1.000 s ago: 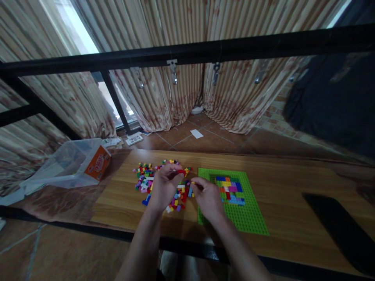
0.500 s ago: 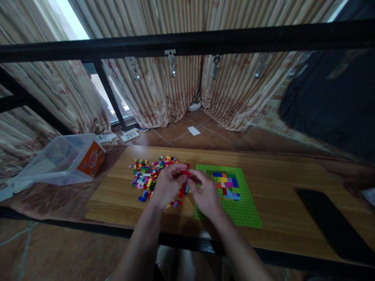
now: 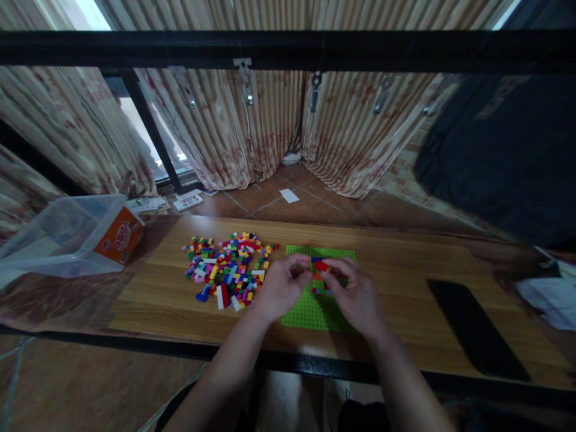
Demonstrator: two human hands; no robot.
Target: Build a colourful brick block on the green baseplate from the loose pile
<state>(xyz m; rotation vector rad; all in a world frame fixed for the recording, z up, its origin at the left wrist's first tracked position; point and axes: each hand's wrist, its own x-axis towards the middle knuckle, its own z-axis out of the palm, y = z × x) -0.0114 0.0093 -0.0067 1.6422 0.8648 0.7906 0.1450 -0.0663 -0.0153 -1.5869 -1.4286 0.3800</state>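
My right hand [image 3: 360, 294] pinches a red brick [image 3: 321, 265] between thumb and fingers, over the green baseplate [image 3: 310, 318]. My left hand [image 3: 285, 287] hovers just left of it, fingers curved, thumb apart from the forefinger, with nothing visible between them. Bricks of several colours stand on the baseplate, mostly covered by my hands. Left of the plate, a spread of loose bricks [image 3: 231, 275] lies on the wooden table [image 3: 162, 300].
At the far left stands a clear plastic bin [image 3: 67, 234] with an orange label. A black flat object [image 3: 477, 330] lies on the table's right part. A dark metal bar [image 3: 279, 51] crosses ahead, before striped curtains [image 3: 265, 138].
Both hands have moved right, from between the loose bricks and the baseplate to over the baseplate. The red brick, earlier between both hands, is now in my right fingers. The view has shifted slightly.
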